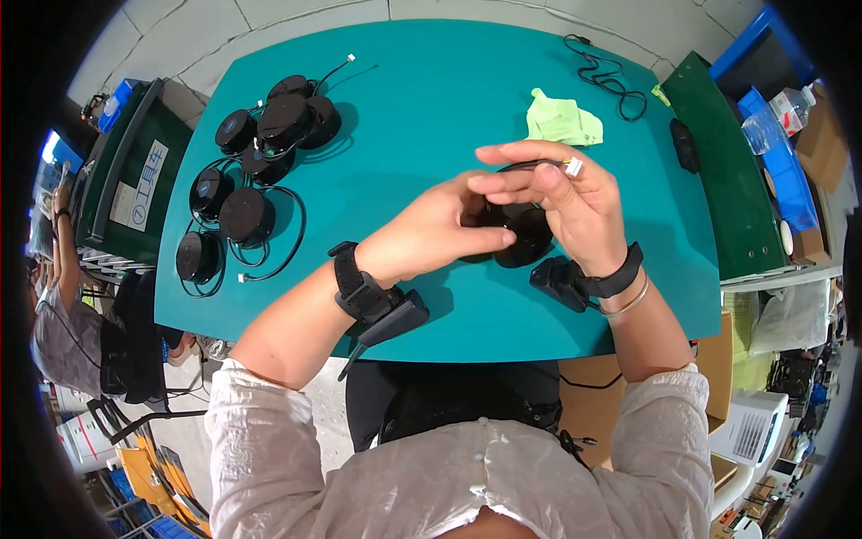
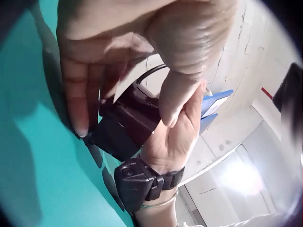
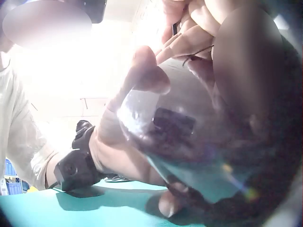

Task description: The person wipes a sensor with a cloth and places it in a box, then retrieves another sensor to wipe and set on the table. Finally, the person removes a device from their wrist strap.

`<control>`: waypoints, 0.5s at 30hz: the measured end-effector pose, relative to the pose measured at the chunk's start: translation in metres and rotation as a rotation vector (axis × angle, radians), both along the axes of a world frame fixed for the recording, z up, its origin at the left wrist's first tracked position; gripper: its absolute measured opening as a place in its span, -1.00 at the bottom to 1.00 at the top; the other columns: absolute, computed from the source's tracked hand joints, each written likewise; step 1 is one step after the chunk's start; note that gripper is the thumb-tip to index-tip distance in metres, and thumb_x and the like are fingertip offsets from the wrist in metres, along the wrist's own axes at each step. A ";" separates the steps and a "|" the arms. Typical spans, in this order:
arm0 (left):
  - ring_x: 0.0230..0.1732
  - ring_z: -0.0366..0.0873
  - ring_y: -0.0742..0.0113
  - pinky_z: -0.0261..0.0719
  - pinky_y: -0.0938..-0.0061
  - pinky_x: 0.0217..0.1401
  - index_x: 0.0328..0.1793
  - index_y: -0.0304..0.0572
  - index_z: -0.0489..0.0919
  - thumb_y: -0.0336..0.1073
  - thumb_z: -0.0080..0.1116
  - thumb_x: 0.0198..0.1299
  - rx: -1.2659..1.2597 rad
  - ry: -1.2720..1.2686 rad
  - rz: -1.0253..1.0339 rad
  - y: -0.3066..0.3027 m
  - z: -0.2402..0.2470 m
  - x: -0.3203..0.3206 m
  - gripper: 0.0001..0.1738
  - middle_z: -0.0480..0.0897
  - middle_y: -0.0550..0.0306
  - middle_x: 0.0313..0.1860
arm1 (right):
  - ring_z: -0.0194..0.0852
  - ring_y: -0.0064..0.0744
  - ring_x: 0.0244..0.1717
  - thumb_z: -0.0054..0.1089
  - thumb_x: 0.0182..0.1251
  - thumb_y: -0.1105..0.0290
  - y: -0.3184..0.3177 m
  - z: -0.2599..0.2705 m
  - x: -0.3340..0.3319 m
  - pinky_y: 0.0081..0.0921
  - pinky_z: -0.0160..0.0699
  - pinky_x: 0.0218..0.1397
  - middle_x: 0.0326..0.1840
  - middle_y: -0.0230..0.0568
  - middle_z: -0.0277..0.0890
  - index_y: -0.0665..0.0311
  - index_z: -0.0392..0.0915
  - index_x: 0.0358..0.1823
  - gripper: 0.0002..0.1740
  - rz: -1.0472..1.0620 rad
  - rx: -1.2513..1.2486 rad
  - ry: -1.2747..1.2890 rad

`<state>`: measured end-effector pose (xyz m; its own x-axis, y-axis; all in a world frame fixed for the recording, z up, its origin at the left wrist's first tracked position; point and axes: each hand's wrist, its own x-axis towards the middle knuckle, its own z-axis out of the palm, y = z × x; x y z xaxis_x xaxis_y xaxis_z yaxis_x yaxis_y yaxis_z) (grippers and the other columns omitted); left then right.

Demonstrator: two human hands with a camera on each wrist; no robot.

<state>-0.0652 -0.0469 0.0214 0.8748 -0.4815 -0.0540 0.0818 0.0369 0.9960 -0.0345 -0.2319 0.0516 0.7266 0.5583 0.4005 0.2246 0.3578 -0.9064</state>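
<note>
One black puck (image 1: 523,244) lies between left hand (image 1: 420,228), gripping it, and right hand (image 1: 582,208), apparently pinching cable (image 1: 525,164).

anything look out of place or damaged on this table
No damage or spill shows. Slightly untidy: a crumpled light green sheet lies loose toward the far right, and a round black part seems propped on its neighbours at left, not flat.

The tabletop (image 1: 431,90) looked smooth and matt. The round black unit (image 1: 523,241) had a glossy, reflective, plastic-like surface, and its white connector (image 1: 573,167) looked like plastic. The sleeves (image 1: 666,413) were thin, wrinkled cloth; the bangle (image 1: 631,304) was smooth, shiny metal. The bin (image 1: 792,184) looked like smooth plastic, the wall (image 1: 314,27) rougher and matt.
</note>
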 end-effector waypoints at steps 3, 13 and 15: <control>0.04 0.49 0.48 0.53 0.54 0.03 0.22 -0.30 0.44 -0.36 0.29 0.21 -0.095 0.013 0.137 0.004 0.004 0.001 -0.52 0.53 0.18 0.07 | 0.68 -0.24 -0.08 -0.07 0.54 0.33 -0.011 0.006 0.008 -0.46 0.69 -0.11 -0.01 0.04 0.60 0.52 0.55 0.02 -0.65 -0.231 -0.080 -0.059; 0.17 0.57 0.03 0.60 0.25 0.24 0.20 -0.52 0.40 -0.23 -0.01 0.40 -0.831 0.420 0.428 0.035 0.004 0.024 -0.56 0.54 -0.19 0.17 | 0.65 -0.38 -0.25 0.14 0.40 0.46 -0.020 -0.003 0.024 -0.57 0.60 -0.22 -0.16 -0.10 0.64 0.48 0.64 -0.09 -0.78 -0.352 -0.146 -0.150; 0.21 0.54 -0.06 0.58 0.21 0.29 0.24 -0.56 0.35 -0.23 -0.02 0.40 -0.860 0.389 0.397 0.033 0.005 0.026 -0.52 0.50 -0.25 0.20 | 0.65 -0.40 -0.25 0.16 0.37 0.49 -0.018 0.002 0.018 -0.58 0.60 -0.22 -0.18 -0.12 0.65 0.46 0.66 -0.11 -0.81 -0.350 -0.222 -0.217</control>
<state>-0.0392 -0.0141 0.0262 0.9752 -0.1706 -0.1409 0.2197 0.8210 0.5270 -0.0164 -0.2502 0.0538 0.7990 0.3836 0.4631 0.4905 0.0297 -0.8709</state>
